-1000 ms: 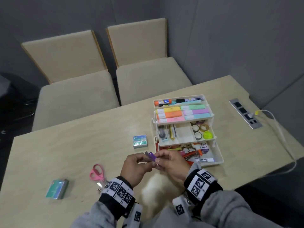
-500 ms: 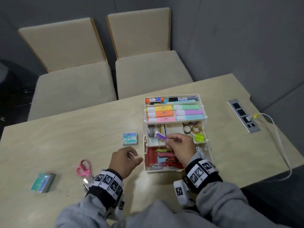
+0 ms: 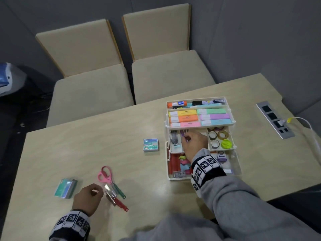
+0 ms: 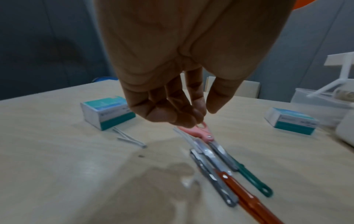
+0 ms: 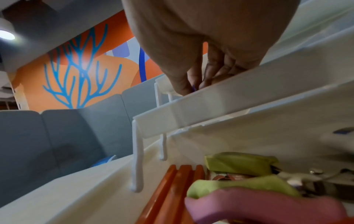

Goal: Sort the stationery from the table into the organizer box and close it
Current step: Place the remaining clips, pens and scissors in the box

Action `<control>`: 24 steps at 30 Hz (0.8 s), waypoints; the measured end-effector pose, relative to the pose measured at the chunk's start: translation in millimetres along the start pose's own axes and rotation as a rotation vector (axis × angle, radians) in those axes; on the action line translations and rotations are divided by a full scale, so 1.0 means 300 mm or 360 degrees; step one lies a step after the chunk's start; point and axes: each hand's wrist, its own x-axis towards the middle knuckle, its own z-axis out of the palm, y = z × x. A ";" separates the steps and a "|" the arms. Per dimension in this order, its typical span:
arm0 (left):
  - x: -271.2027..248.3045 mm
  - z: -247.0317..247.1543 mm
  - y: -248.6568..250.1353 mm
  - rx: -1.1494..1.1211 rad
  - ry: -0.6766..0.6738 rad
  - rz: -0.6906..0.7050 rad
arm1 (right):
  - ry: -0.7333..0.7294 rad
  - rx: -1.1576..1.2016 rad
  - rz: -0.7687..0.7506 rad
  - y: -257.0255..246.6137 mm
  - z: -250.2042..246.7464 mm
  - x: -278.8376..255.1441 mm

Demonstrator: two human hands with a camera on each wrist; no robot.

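Note:
The white three-tier organizer box point(image 3: 196, 99) stands open on the table's right half. My right hand point(image 3: 185, 138) reaches into its middle tier and pinches a small purple item point(image 3: 182, 133). In the right wrist view the tier's wall point(image 5: 229, 103) hides most of it. My left hand point(image 3: 97, 191) hovers at the near left with loosely curled fingers point(image 4: 172, 115) and holds nothing. Just beyond it lie pink scissors point(image 3: 105, 174), a green-handled cutter point(image 4: 249, 177) and a red-handled cutter point(image 4: 247, 197). Two teal staple boxes point(image 3: 150, 144) point(image 3: 66, 188) sit on the table.
Loose staple strips point(image 4: 130, 139) lie by the left staple box. A power socket strip point(image 3: 275, 120) with a white cable point(image 3: 309, 126) sits at the right edge. Two beige chairs point(image 3: 90, 94) stand behind the table. The box's tiers hold highlighters, tape rolls and clips.
My right hand carried the purple item from in front of me into the box's middle tier. My left hand let go of it and moved left to the cutters and scissors.

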 end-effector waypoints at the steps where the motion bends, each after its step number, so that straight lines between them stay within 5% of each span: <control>1: 0.008 -0.011 -0.025 -0.0016 0.0013 0.0001 | -0.0013 -0.0043 0.0001 -0.003 0.005 0.005; 9: 0.062 -0.058 -0.166 -0.0092 -0.0008 0.0021 | -0.0128 -0.0139 -0.0096 -0.030 0.015 -0.039; 16: 0.135 -0.078 -0.228 0.0222 -0.0134 0.0279 | 0.0140 -0.0033 -0.0232 -0.145 0.016 -0.207; 19: 0.157 -0.069 -0.251 0.0541 -0.0236 0.0400 | -0.0123 0.0044 -0.0414 -0.200 0.054 -0.291; 24: 0.193 -0.032 -0.318 0.0749 -0.0146 0.0623 | -0.0671 -0.0033 -0.0310 -0.202 0.142 -0.398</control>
